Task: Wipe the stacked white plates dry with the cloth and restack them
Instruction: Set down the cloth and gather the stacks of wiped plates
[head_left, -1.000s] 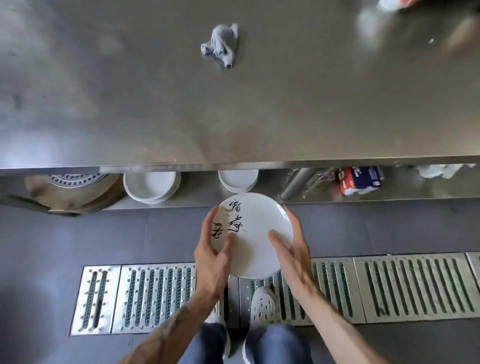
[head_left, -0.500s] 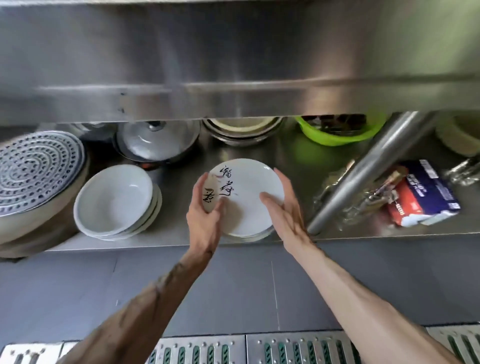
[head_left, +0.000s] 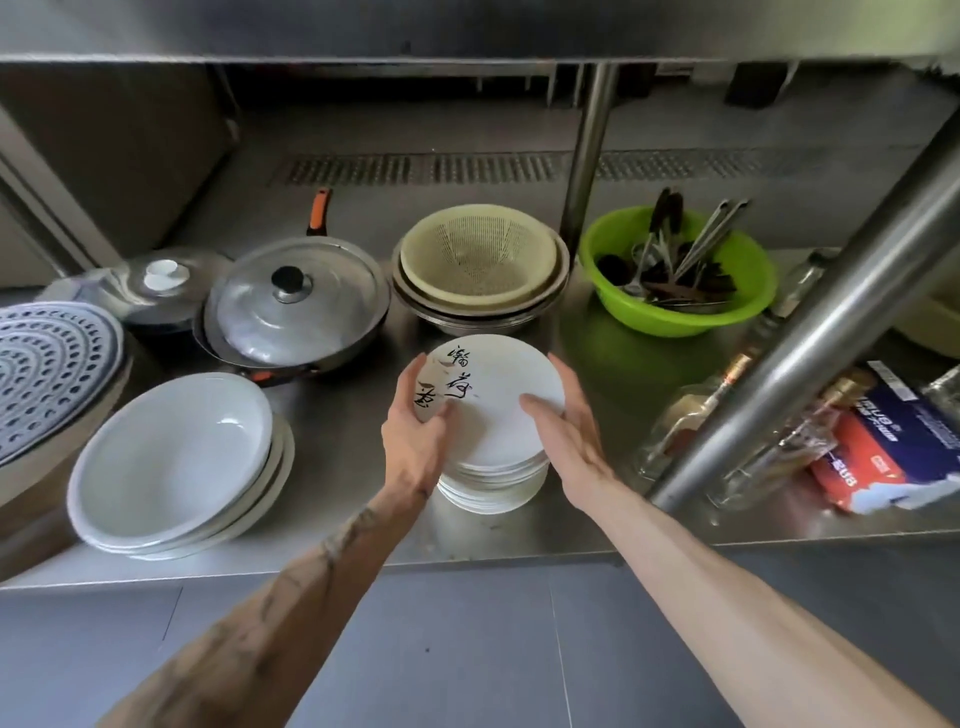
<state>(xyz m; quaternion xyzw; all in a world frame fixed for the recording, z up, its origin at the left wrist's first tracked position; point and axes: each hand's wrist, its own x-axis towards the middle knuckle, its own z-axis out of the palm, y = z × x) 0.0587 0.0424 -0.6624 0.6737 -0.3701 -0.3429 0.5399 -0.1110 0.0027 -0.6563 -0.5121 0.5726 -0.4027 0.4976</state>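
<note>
Restack step, by the look of it: top plate (head_left: 498, 400) is gripped at opp. rims by left hand (head_left: 415, 441) & right hand (head_left: 566, 441) over stack (head_left: 491, 486); square lowering needed next.

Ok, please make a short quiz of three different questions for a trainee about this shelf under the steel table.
1. True or false: both hands grip the top white plate of the plate stack.
2. Which thing stands directly behind the stack? A) green bowl of utensils B) beige colander in metal bowls C) lidded frying pan
3. Fill in: the left hand's thumb lies beside the black ______ painted on the plate.

Key
1. True: left hand and right hand hold opposite edges.
2. B: the beige colander. The green bowl is to the right, the lidded frying pan to the left.
3. Characters.
</note>
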